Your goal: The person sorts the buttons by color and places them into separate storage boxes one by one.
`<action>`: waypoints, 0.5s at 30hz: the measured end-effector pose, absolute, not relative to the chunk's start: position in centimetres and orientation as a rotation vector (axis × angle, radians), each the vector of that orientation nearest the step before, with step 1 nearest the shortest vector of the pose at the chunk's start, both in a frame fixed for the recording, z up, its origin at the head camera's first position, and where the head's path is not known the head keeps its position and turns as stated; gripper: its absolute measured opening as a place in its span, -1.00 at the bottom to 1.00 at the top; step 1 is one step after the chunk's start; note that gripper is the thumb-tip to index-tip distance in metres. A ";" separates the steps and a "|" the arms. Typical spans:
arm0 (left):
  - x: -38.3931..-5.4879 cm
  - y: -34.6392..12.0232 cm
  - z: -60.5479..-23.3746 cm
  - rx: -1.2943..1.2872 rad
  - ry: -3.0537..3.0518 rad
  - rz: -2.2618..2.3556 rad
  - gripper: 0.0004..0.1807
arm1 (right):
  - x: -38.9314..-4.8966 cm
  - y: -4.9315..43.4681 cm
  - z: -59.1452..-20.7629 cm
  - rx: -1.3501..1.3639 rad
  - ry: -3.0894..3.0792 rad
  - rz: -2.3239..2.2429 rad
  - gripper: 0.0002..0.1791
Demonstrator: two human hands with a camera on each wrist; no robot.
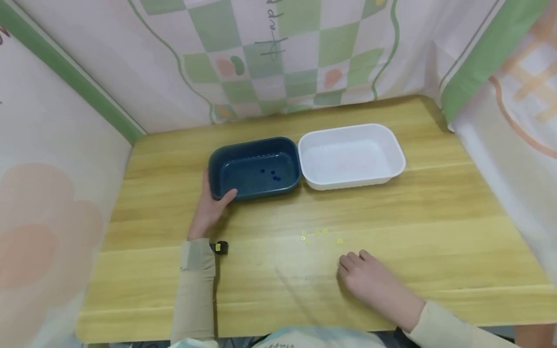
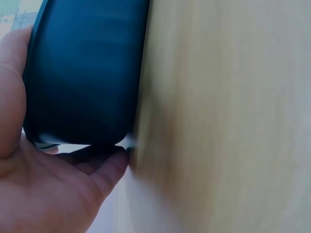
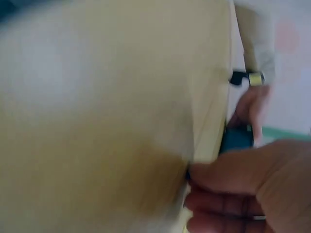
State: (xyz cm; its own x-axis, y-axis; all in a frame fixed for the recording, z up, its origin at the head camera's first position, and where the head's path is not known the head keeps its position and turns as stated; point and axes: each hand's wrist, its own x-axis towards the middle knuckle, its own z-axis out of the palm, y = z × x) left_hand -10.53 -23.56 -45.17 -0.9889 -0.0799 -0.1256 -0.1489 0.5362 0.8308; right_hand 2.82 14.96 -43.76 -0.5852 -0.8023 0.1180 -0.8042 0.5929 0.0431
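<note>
My left hand [image 1: 210, 207] grips the near left corner of a dark blue plastic basin [image 1: 256, 194], thumb over the rim and fingers along the outer end wall. In the left wrist view the fingers [image 2: 109, 172] lie against the basin's end wall [image 2: 87, 87]. Several small dark blue pieces [image 1: 272, 172] lie on the basin floor. Low over the table's near right, my right hand [image 1: 370, 280] has curled fingers. In the right wrist view its thumb and finger pinch a small dark blue piece [image 3: 188, 173], mostly hidden. Several small yellow rings [image 1: 325, 232] lie just beyond this hand.
A white basin [image 1: 354, 184] stands right beside the dark blue one, rims about touching. Both sit on a wooden table [image 1: 435, 232], toward its back. Patterned cloth [image 1: 300, 48] hangs behind the table and along both sides.
</note>
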 end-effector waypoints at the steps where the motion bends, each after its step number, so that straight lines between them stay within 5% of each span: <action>1: -10.5 -23.6 -45.1 -0.205 2.689 1.466 0.15 | 2.9 14.8 -43.8 1.378 -2.658 -0.029 -0.90; 15: -10.5 -23.5 -45.3 -0.228 2.673 1.471 0.13 | 2.7 14.5 -43.2 1.375 -2.706 -0.116 -0.89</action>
